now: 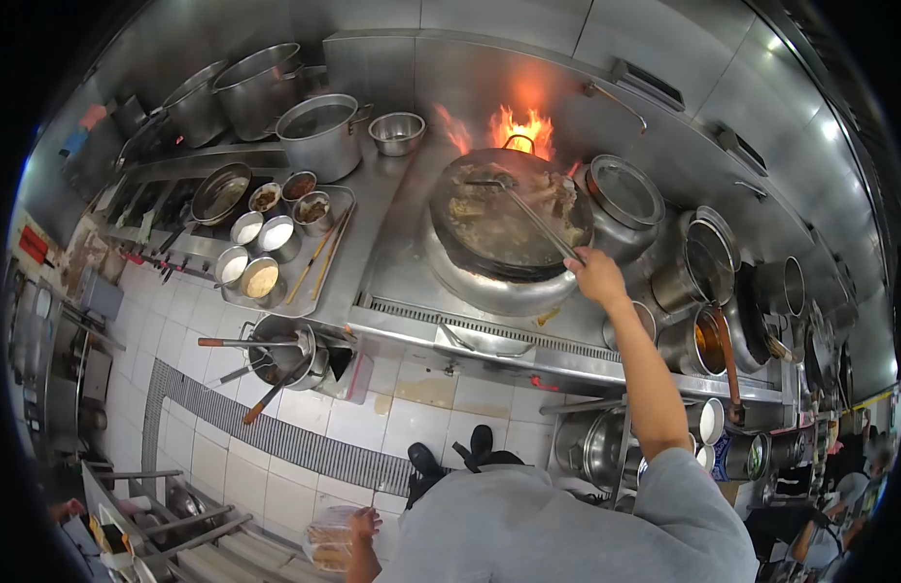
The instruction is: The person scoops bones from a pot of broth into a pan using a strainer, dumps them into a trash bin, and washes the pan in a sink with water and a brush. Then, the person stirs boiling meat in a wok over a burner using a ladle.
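Note:
My right hand (pixel 598 279) is closed around the end of a long metal ladle (pixel 538 222). Its head rests in a large wok (pixel 450 248) of steaming, cloudy liquid with chunks of food (pixel 557 199), perhaps meat or bones, at the far side. Flames (pixel 521 131) rise behind the wok on the stove (pixel 392 282). Low at my side, my left hand (pixel 366 525) hangs with its fingers loosely bent and apart, holding nothing that I can see. Beside it is a clear plastic bag or box (pixel 329 544) with light brown contents; whether they touch, I cannot tell.
Left of the stove, a tray (pixel 300 303) carries several seasoning cups. A stockpot (pixel 319 136) and a steel bowl (pixel 397 134) stand behind it. Below, a pot (pixel 319 364) holds long-handled tools. Lidded pots (pixel 625 192) crowd the right. A metal rack (pixel 217 559) stands lower left.

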A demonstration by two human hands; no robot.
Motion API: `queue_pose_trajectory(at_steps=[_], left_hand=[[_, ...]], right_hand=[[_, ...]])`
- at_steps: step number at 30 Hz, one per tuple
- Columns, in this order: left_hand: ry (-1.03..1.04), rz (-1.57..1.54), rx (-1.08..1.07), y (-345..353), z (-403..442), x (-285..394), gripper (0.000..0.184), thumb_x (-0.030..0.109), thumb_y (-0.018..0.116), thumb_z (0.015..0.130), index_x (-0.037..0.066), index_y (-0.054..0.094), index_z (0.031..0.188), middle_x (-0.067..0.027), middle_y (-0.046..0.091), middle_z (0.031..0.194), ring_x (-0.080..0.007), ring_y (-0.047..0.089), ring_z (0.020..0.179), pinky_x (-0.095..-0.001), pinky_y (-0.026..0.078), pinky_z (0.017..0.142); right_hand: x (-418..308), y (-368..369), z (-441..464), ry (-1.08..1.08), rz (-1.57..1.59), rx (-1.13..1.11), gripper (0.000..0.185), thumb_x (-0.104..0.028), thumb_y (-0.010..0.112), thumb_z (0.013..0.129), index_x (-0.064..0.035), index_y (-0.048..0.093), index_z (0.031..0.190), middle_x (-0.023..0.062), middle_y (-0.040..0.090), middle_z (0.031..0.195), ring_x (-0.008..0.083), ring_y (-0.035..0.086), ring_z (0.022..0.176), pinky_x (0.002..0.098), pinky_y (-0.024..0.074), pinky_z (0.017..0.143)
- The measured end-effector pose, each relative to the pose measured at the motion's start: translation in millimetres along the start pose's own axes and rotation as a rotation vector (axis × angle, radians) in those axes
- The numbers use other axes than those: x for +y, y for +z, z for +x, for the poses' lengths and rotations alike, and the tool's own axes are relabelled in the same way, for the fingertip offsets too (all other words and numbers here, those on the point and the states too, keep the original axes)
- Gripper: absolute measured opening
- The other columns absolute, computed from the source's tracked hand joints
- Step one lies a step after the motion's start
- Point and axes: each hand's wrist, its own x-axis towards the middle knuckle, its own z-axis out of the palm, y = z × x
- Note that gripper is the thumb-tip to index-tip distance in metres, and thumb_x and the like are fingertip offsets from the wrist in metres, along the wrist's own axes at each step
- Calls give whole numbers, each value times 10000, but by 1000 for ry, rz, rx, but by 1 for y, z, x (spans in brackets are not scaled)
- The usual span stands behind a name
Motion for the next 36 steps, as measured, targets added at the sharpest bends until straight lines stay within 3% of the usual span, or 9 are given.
queue_pose_trajectory(at_steps=[5,8,9,11,17,24,26,33,36], left_hand=[[15,28,31,3,-11,9,378,254,591,878,58,533,1195,-85,660,906,-189,644,724,-334,439,527],[61,38,36,8,-4,24,360,237,579,879,52,539,1185,-82,658,889,-181,639,713,-325,436,525],[63,40,34,10,-1,30,360,237,579,879,52,539,1185,-82,658,889,-181,639,713,-325,436,525],[96,44,4,14,5,46,363,206,570,870,37,534,1189,-79,653,858,-176,641,697,-297,424,495],[191,-47,28,24,9,76,308,149,576,836,22,551,1116,-73,634,808,-172,630,658,-260,390,443],[129,-11,9,17,8,67,296,185,592,866,49,552,1126,-65,637,802,-169,631,651,-268,395,444],[125,10,8,14,9,55,299,197,594,872,49,551,1129,-63,641,803,-169,631,645,-274,404,451],[46,45,2,10,13,23,374,221,610,868,47,539,1192,-72,660,841,-186,645,662,-290,419,476],[46,56,-4,15,4,29,383,228,610,865,48,538,1195,-76,658,858,-188,645,678,-301,424,488]], right_hand=[[-21,24,7,242,406,-188,340,-294,571,912,-18,637,1100,160,635,700,288,626,573,390,491,556],[-17,61,13,282,637,-186,360,-256,531,956,51,584,1137,53,519,594,156,493,387,323,356,344],[-12,62,11,283,636,-182,360,-256,531,956,51,584,1137,53,519,594,156,493,387,323,356,344],[-16,50,3,239,442,-165,411,-318,562,917,47,614,1101,205,665,786,341,658,682,413,512,655],[-12,17,-9,30,197,4,409,-320,557,907,14,620,1134,251,639,1045,396,591,1057,438,459,896],[-19,35,6,171,323,-213,424,-320,551,918,27,602,1156,235,663,829,327,656,611,403,519,603],[-13,31,-4,181,465,-199,410,-306,556,926,33,600,1153,160,619,664,237,547,409,364,464,458],[-21,18,-13,218,676,-184,359,-282,544,940,29,612,1106,82,518,524,209,491,390,351,429,432],[-22,47,2,114,519,-155,343,-295,521,950,29,589,859,109,523,529,215,515,402,364,423,424]])
